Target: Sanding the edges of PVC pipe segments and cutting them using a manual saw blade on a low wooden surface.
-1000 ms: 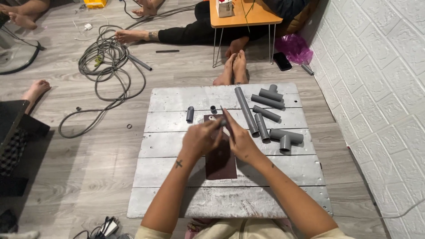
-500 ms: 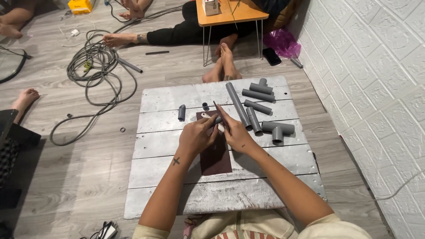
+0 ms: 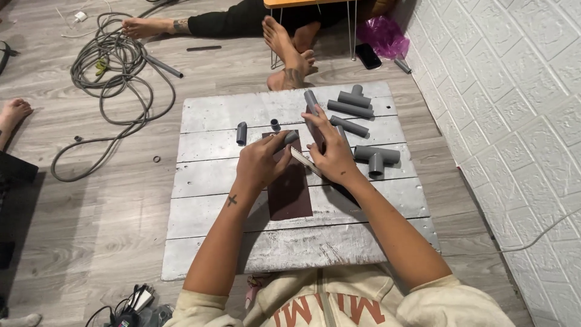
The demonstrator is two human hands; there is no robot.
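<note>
My left hand [image 3: 259, 162] grips a short grey pipe piece [image 3: 289, 138] above a white wooden board [image 3: 209, 181]. Close beside it, my right hand [image 3: 331, 151] holds a thin pale flat strip [image 3: 302, 161] whose tip points at the pipe piece. Under both hands a dark brown sheet [image 3: 290, 192] lies flat on the board. A long grey pipe [image 3: 311, 102] runs away from behind my right hand. Just right of that hand sits a grey T fitting [image 3: 376, 158].
More grey pipe lengths [image 3: 351, 109] and two small stubs [image 3: 241, 133] lie on the board's far half. Another person's bare feet [image 3: 289, 54] rest just beyond it. A coiled grey cable [image 3: 109, 57] lies far left, a white brick wall [image 3: 514, 121] stands right, and a purple bag [image 3: 381, 33] lies by it.
My hands stay together on the pipe piece and the strip. The view has shifted, so the board and the other person's feet appear lower and closer.
</note>
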